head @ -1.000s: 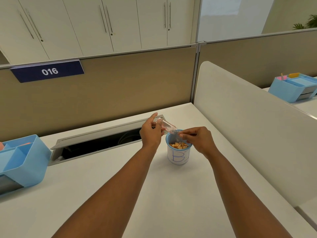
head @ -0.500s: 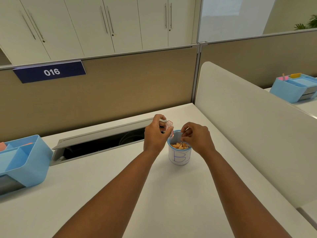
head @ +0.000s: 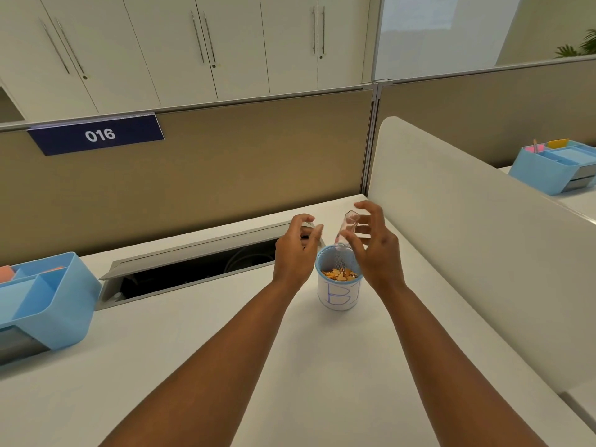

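Note:
A blue mesh cup [head: 338, 287] wrapped in white paper marked "B" stands on the white desk [head: 225, 366]. Orange-tan shavings [head: 340, 274] lie inside it. A small clear plastic tube [head: 347, 224] leans steeply, its lower end inside the cup's rim. My right hand [head: 375, 250] hovers over the cup's right side with fingers spread; its thumb lies against the tube. My left hand [head: 295, 253] is just left of the cup, fingers loosely curled, holding nothing.
An open cable trough [head: 193, 269] runs along the desk's back edge behind the cup. A blue desk organiser [head: 51, 304] sits at the left. A white divider panel [head: 467, 237] walls the right side; a tan partition stands behind.
The clear tube has left my left hand and now stands tilted in the cup by my right hand. Both hands have risen and their fingers have spread.

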A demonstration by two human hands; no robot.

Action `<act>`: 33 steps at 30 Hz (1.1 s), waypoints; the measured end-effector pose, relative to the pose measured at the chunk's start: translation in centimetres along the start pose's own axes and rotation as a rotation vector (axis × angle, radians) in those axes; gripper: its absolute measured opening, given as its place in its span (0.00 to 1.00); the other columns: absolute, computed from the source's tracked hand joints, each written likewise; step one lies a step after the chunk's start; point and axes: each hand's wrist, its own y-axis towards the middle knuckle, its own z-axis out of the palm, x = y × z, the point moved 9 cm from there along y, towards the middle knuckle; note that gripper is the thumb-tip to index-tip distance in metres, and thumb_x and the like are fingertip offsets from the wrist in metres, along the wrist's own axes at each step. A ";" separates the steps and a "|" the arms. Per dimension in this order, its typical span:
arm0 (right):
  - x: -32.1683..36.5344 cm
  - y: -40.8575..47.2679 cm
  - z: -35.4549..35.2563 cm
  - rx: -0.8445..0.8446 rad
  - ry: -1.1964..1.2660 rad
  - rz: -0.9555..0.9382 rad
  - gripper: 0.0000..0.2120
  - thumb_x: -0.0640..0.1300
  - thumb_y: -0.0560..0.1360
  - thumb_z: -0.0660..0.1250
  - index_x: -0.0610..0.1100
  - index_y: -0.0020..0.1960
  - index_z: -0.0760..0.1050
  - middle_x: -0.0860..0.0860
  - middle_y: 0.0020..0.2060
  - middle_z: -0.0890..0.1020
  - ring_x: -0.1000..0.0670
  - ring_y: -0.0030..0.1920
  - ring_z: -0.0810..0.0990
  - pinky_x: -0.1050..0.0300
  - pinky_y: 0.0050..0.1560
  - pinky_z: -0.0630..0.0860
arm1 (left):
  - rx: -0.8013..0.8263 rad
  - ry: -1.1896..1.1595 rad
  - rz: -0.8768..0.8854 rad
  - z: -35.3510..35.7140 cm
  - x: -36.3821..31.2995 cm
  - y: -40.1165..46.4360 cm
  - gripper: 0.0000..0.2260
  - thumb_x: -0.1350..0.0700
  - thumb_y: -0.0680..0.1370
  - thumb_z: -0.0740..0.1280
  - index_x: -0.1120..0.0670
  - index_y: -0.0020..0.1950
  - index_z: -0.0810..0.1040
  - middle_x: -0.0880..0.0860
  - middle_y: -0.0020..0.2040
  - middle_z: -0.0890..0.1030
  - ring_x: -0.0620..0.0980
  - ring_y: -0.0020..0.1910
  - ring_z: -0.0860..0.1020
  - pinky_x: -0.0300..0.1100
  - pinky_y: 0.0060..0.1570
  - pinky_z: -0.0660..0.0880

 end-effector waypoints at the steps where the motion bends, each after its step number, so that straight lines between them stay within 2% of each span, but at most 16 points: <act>1: -0.2 0.0 0.2 0.024 -0.015 0.001 0.20 0.41 0.71 0.66 0.53 0.59 0.63 0.54 0.45 0.78 0.55 0.42 0.79 0.75 0.40 0.73 | -0.014 0.013 -0.010 -0.2 0.2 0.0 0.10 0.55 0.77 0.62 0.55 0.57 0.71 0.60 0.52 0.81 0.56 0.50 0.80 0.54 0.52 0.78; 3: -0.6 -0.1 0.6 0.052 -0.034 0.011 0.20 0.42 0.71 0.67 0.51 0.59 0.63 0.53 0.45 0.77 0.54 0.41 0.78 0.76 0.37 0.72 | -0.013 0.028 -0.019 -0.1 0.3 0.0 0.10 0.58 0.78 0.61 0.55 0.58 0.71 0.59 0.53 0.80 0.55 0.51 0.79 0.54 0.53 0.78; 6: -0.8 -0.1 0.7 0.026 -0.010 0.009 0.19 0.42 0.71 0.67 0.49 0.58 0.63 0.53 0.45 0.76 0.55 0.41 0.77 0.81 0.35 0.70 | 0.035 0.055 -0.016 0.6 0.4 0.0 0.12 0.60 0.77 0.62 0.56 0.60 0.72 0.60 0.56 0.79 0.51 0.50 0.78 0.45 0.52 0.78; 9: -0.6 -0.2 0.8 0.020 -0.018 -0.005 0.16 0.42 0.71 0.68 0.46 0.55 0.65 0.51 0.46 0.78 0.54 0.41 0.78 0.79 0.33 0.71 | 0.053 0.104 -0.007 1.1 0.4 0.0 0.14 0.62 0.75 0.64 0.57 0.61 0.72 0.59 0.58 0.79 0.47 0.50 0.75 0.40 0.50 0.73; 11: -0.5 -0.2 1.0 0.034 -0.047 -0.015 0.15 0.42 0.71 0.68 0.44 0.54 0.66 0.48 0.48 0.79 0.53 0.42 0.78 0.77 0.33 0.71 | 0.044 0.098 -0.008 1.1 0.4 0.0 0.13 0.63 0.76 0.63 0.57 0.60 0.73 0.59 0.58 0.79 0.49 0.52 0.76 0.39 0.50 0.73; 15: -0.4 -0.1 0.8 0.033 -0.063 -0.016 0.15 0.42 0.71 0.67 0.44 0.54 0.66 0.54 0.46 0.76 0.52 0.42 0.79 0.79 0.31 0.71 | 0.037 0.074 -0.030 0.9 0.6 0.0 0.11 0.63 0.76 0.62 0.57 0.58 0.73 0.59 0.58 0.79 0.55 0.55 0.78 0.45 0.54 0.76; 18: -0.5 -0.1 0.9 0.055 -0.040 0.011 0.17 0.42 0.70 0.69 0.45 0.55 0.66 0.50 0.47 0.80 0.52 0.41 0.78 0.77 0.33 0.72 | 0.032 0.007 -0.075 0.8 0.6 -0.1 0.10 0.62 0.78 0.59 0.58 0.58 0.74 0.60 0.57 0.79 0.56 0.54 0.79 0.49 0.55 0.78; 20: -0.1 -0.1 0.9 0.066 -0.019 0.021 0.22 0.44 0.68 0.71 0.46 0.58 0.65 0.51 0.45 0.81 0.53 0.41 0.79 0.73 0.39 0.72 | 0.029 -0.082 -0.135 0.5 0.7 -0.2 0.10 0.59 0.79 0.58 0.58 0.57 0.75 0.61 0.55 0.79 0.55 0.51 0.79 0.47 0.51 0.79; 22: 0.7 -0.2 0.9 0.077 -0.024 -0.003 0.21 0.46 0.68 0.71 0.47 0.57 0.66 0.51 0.44 0.82 0.54 0.42 0.79 0.76 0.40 0.71 | 0.057 -0.200 -0.242 0.5 0.9 -0.5 0.12 0.54 0.79 0.57 0.58 0.54 0.76 0.61 0.51 0.80 0.54 0.47 0.80 0.43 0.43 0.79; 24: 2.5 -0.4 0.8 0.090 -0.067 -0.088 0.17 0.46 0.68 0.71 0.45 0.53 0.70 0.50 0.44 0.83 0.53 0.42 0.79 0.72 0.43 0.74 | 0.143 -0.270 -0.382 0.8 1.3 -1.0 0.17 0.46 0.78 0.56 0.56 0.50 0.78 0.57 0.45 0.82 0.52 0.42 0.81 0.41 0.37 0.79; 26: 5.2 -1.0 1.1 0.109 -0.170 -0.261 0.10 0.44 0.69 0.71 0.42 0.48 0.75 0.47 0.43 0.83 0.47 0.41 0.80 0.54 0.44 0.79 | 0.268 -0.377 -0.545 1.3 1.9 -1.9 0.24 0.39 0.77 0.52 0.56 0.49 0.79 0.54 0.41 0.83 0.50 0.39 0.82 0.42 0.35 0.81; 27: 6.4 -1.5 1.4 0.114 -0.229 -0.355 0.08 0.42 0.69 0.70 0.41 0.46 0.76 0.45 0.42 0.83 0.45 0.40 0.80 0.50 0.42 0.79 | 0.335 -0.454 -0.623 1.7 2.1 -2.4 0.27 0.38 0.76 0.51 0.57 0.50 0.80 0.54 0.40 0.84 0.51 0.40 0.83 0.44 0.38 0.82; 28: 7.6 -2.0 1.7 0.119 -0.278 -0.440 0.06 0.39 0.68 0.70 0.41 0.44 0.77 0.44 0.43 0.82 0.45 0.39 0.80 0.51 0.40 0.79 | 0.398 -0.520 -0.671 1.8 2.2 -2.9 0.28 0.37 0.76 0.50 0.57 0.49 0.80 0.54 0.39 0.85 0.52 0.41 0.83 0.45 0.40 0.82; 30: 9.2 -3.1 2.4 0.138 -0.337 -0.552 0.06 0.35 0.66 0.70 0.41 0.43 0.78 0.43 0.43 0.82 0.45 0.38 0.80 0.54 0.36 0.78 | 0.479 -0.591 -0.676 1.7 2.1 -3.3 0.24 0.40 0.77 0.52 0.55 0.47 0.80 0.52 0.35 0.85 0.50 0.38 0.84 0.46 0.41 0.82; 33: 10.8 -4.3 3.4 0.172 -0.351 -0.654 0.08 0.33 0.65 0.71 0.41 0.43 0.79 0.44 0.42 0.84 0.45 0.40 0.81 0.56 0.39 0.79 | 0.433 -0.609 -0.617 0.1 1.8 -3.4 0.14 0.46 0.77 0.60 0.53 0.43 0.81 0.49 0.32 0.84 0.46 0.33 0.82 0.43 0.37 0.82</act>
